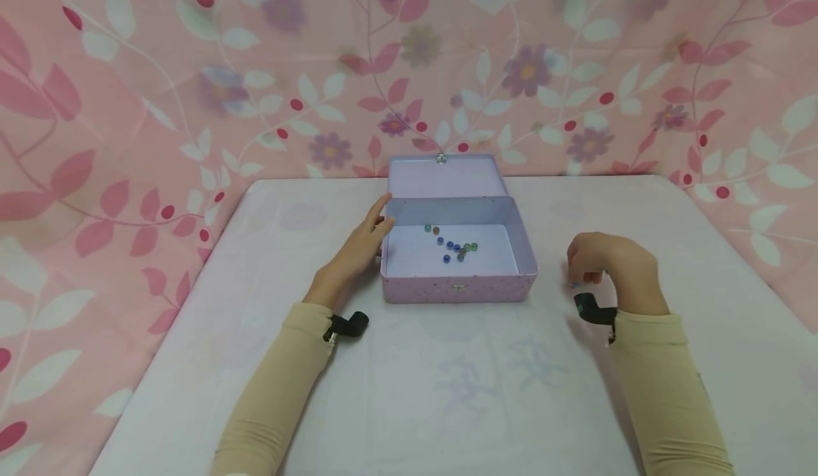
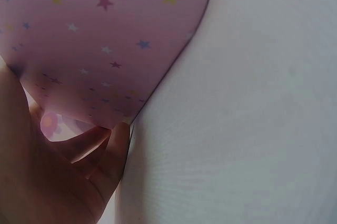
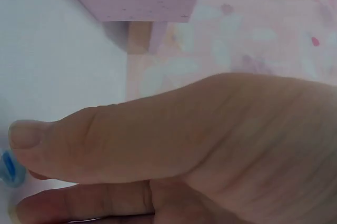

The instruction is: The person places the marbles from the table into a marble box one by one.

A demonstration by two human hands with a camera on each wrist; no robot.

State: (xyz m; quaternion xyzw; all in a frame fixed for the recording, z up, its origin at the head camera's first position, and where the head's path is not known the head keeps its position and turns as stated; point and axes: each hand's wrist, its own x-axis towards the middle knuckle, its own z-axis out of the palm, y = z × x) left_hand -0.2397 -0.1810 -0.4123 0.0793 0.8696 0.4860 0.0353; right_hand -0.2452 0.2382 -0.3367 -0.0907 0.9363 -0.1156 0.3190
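A lidded tin box point(image 1: 460, 289), pinkish lilac with small stars, stands on the table with its lid point(image 1: 445, 177) raised at the back. Several glass marbles point(image 1: 456, 248), blue, green and brownish, lie scattered on its pale floor. My left hand point(image 1: 354, 249) rests against the box's left wall, fingers extended along it; the left wrist view shows fingertips touching the starred wall point(image 2: 105, 40). To the right of the box, my right hand point(image 1: 607, 259) is low over the table, fingers bent down. At its thumb tip and fingertips it pinches a clear marble with a blue streak point(image 3: 11, 170).
A white cloth point(image 1: 396, 391) with faint prints covers the table. Behind and to the left hangs a pink floral curtain point(image 1: 255, 71), close behind the raised lid. A small dark camera is worn on each wrist.
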